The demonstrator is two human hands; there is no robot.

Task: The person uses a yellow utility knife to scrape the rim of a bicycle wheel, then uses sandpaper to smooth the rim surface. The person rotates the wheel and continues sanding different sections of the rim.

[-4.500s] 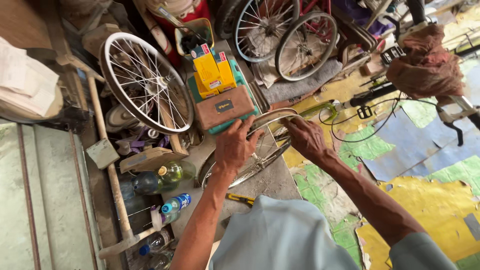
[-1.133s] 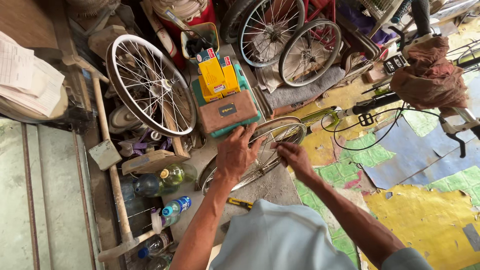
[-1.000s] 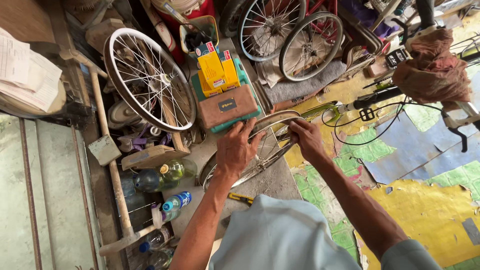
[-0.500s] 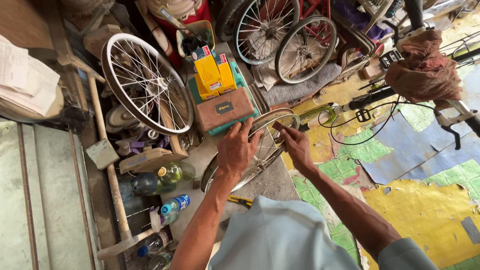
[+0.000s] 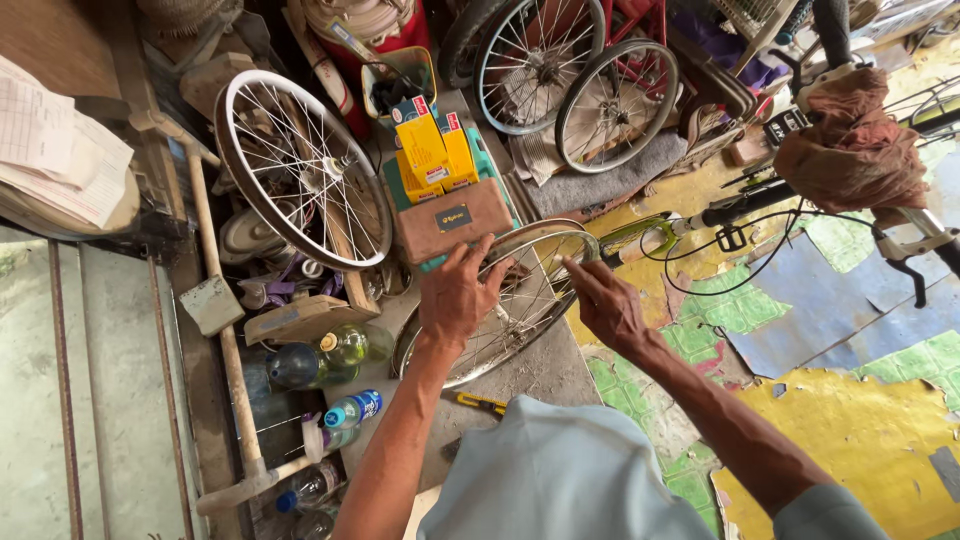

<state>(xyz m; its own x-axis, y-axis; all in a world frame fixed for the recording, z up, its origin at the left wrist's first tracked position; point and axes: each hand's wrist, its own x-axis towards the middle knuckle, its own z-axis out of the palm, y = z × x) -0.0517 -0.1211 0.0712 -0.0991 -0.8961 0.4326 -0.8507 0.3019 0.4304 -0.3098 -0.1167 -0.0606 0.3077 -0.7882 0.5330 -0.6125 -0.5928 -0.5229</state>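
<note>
Holding: left hand (image 5: 458, 298) grasping bare wheel rim (image 5: 520, 250) at its top edge.
Right hand (image 5: 606, 300): fingers loosely curled, touching rim's right side.
Rim place: standing tilted before brown box (image 5: 450, 220).
Progress: spokes fitted, no tyre yet.

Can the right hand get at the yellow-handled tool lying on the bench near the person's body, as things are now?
Probably yes. The right hand rests on the bicycle wheel rim, and the yellow-handled tool lies just below that rim on bare bench. Only the left forearm sits close beside it.
</note>
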